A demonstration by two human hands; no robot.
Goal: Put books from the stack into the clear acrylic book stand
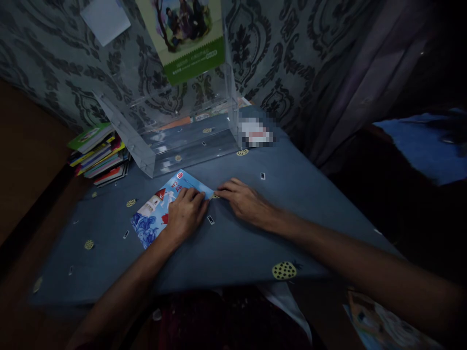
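Booklet (155, 206) flat on counter (237, 253), left hand (187, 211) on top, right hand (250, 203) at corner

Dim feed. From my remote end I see the blue illustrated booklet lying at an angle just in front of the clear rack (126, 133). Left hand rests across its right part, fingers loosely bent, not clenched on anything; I'd judge the light pressure stops it sliding. Right fingers meet the right-hand corner, probably to control that edge; can't tell if they pinch or only touch. Rack presumably stands there to prop the green-edged book (197, 63) cover-out. Book stack (104, 158) sits beside the rack's left side, likely piled to save space.
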